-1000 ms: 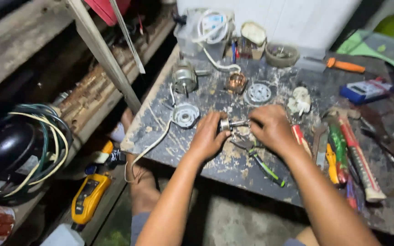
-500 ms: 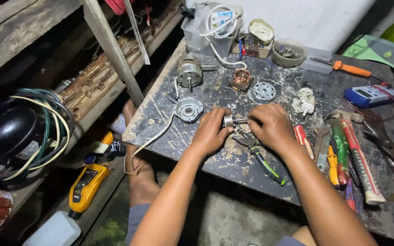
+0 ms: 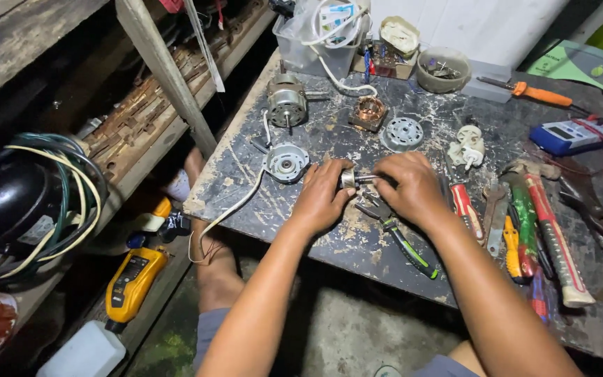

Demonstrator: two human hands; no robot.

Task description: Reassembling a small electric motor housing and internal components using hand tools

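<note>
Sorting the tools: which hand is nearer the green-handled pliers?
Right. The right hand rests just above the green-handled pliers; the left hand sits farther left.

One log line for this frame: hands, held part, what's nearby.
left hand: grips rotor | right hand: on rotor shaft | pliers: on table below hands | end cap: left of hands

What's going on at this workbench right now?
A person holds a small metal rotor with a shaft between both hands: the left hand grips its round end, the right hand its shaft. Below them lie green-handled pliers on the worn table. A motor end cover, a copper-wound stator and screwdrivers lie around.
</note>
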